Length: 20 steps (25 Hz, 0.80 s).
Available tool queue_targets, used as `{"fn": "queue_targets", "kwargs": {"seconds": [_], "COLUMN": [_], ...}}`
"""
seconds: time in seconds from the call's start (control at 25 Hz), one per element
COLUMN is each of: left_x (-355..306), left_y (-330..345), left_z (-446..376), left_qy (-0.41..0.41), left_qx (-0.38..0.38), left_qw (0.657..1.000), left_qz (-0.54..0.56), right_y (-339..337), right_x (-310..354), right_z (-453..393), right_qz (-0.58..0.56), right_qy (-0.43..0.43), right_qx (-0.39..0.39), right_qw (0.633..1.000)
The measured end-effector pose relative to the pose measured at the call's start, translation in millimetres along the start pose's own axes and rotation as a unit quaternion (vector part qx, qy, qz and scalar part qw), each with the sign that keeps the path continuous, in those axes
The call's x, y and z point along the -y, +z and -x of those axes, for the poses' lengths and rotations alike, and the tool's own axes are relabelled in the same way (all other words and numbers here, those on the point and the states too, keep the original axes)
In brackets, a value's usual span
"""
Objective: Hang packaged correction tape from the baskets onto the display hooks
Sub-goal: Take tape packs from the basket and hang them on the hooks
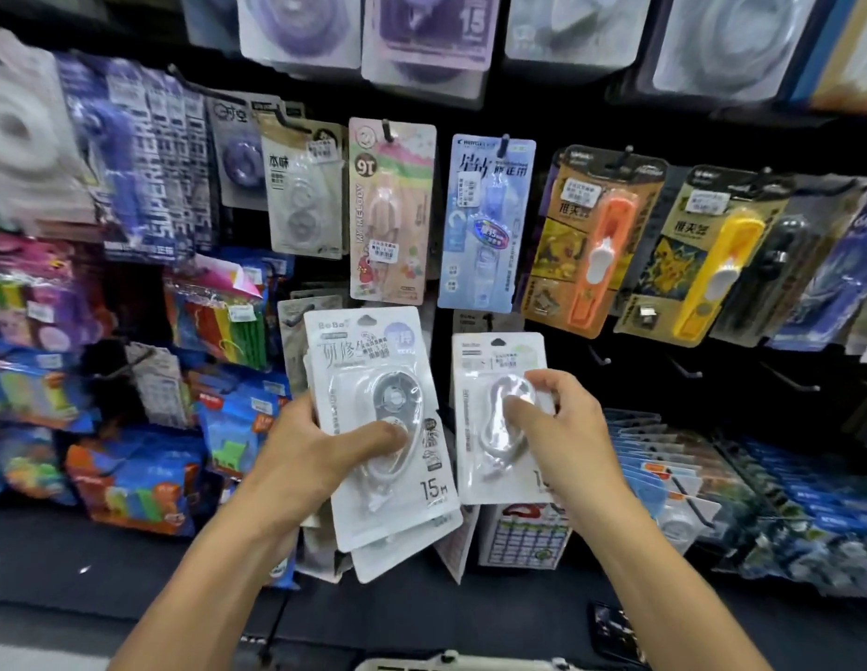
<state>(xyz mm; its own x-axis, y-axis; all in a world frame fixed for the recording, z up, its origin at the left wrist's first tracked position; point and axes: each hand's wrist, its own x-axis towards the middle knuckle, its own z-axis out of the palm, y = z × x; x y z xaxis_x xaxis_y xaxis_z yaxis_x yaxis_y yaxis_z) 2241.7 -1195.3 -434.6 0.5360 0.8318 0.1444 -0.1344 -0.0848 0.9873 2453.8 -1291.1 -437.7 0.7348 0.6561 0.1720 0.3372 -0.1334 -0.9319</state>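
Both hands grip white blister packs of correction tape in front of a black display wall. Left hand (320,447) clutches a fanned stack of packs (388,428), thumb pressed on the clear bubble of the front one, fingers curled behind; that front card is marked 15m and leans slightly left. Right hand (557,423) pinches a single pack (489,418) by its bubble, thumb in front, fingers wrapped round the right edge; the pack stands upright, just right of the stack and apart from it. Directly above the two grips hang a pink pack (390,210) and a pale blue pack (487,225) on hooks. Up and right of the right-hand grip, bare hooks (780,377) jut from the wall. Below both wrists, at the bottom edge, shows a pale basket rim (450,663).
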Motion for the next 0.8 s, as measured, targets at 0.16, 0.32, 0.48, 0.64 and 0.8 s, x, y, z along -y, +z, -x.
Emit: {"fn": "queue_targets", "kwargs": {"seconds": [0.16,0.32,0.48,0.64,0.8], "left_x": [0.2,10.3,15.2,16.6,12.7], "left_y": [3.1,6.8,17.2,20.5,19.1], "left_z": [4.4,4.4,4.5,1.8,0.7], "left_qy": [0.002,-0.018,-0.026,-0.062,-0.063], "left_qx": [0.013,0.019,0.081,0.117,0.068], "left_qw": [1.000,1.000,0.996,0.989,0.994], "left_qz": [0.015,0.010,0.021,0.060,0.050], "right_y": [3.7,3.6,13.3,7.9,-0.7], "right_x": [4.3,5.8,-0.9,-6.3,-16.1], "right_z": [-3.3,19.9,54.9,41.3,29.4], "right_qz": [0.038,0.114,-0.109,-0.208,-0.206], "right_qy": [-0.014,-0.158,-0.062,0.018,0.057], "right_qx": [0.043,-0.035,0.190,0.133,0.042], "right_qw": [0.998,0.980,0.974,0.969,0.976]}}
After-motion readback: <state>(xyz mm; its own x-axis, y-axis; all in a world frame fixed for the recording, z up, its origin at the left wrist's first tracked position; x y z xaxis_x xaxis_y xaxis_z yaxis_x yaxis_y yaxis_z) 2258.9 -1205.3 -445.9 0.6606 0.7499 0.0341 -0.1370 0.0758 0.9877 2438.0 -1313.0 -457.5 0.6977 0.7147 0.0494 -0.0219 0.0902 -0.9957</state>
